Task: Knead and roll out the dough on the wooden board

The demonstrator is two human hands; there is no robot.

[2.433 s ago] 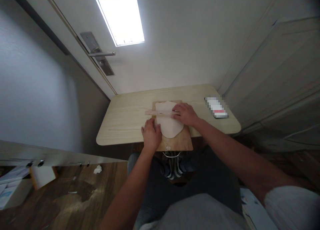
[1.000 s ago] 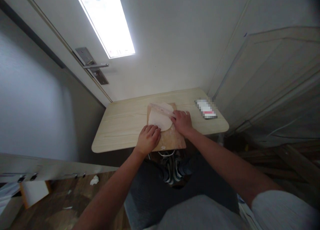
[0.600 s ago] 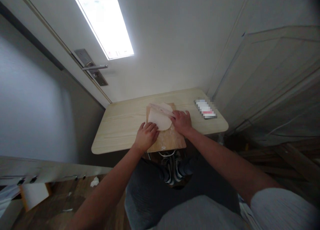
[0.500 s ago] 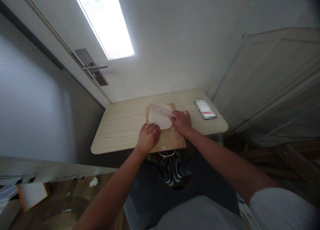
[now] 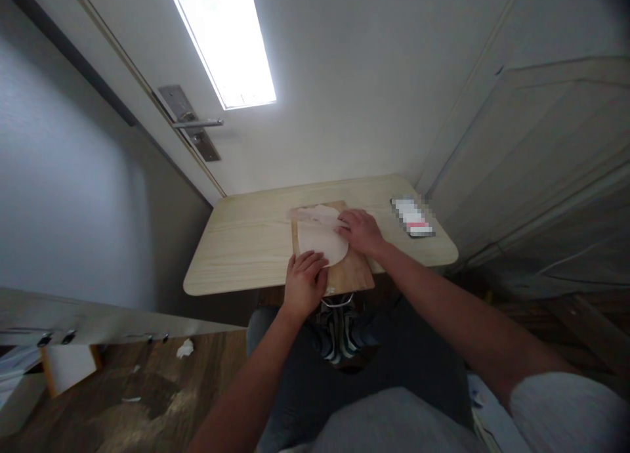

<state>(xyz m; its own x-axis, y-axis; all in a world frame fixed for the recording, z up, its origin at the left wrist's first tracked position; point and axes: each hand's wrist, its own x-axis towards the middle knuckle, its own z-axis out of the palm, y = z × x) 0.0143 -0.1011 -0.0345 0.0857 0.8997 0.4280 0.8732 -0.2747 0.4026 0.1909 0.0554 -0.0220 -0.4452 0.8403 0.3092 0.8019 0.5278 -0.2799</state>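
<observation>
While the right hand (image 5: 363,231) bends its fingers around the near end of a pale rolling pin (image 5: 309,215), just right of the middle of the frame, the left hand (image 5: 306,283) lies lower, its fingers stretched over the bottom edge of a flat sheet of dough (image 5: 323,243); whether they pinch that edge or only rest on it I cannot tell. The dough is spread on a brown board (image 5: 355,274) in the centre of the frame, with the pin, slightly blurred, across its upper part. Under the board is a light wooden table (image 5: 241,246). A phone (image 5: 414,219) lies at the table's right end, its screen pixelated, so its writing, with one red strip, is unreadable. Marks at the bottom of the bright window (image 5: 229,46), upper left, are too small to read.
</observation>
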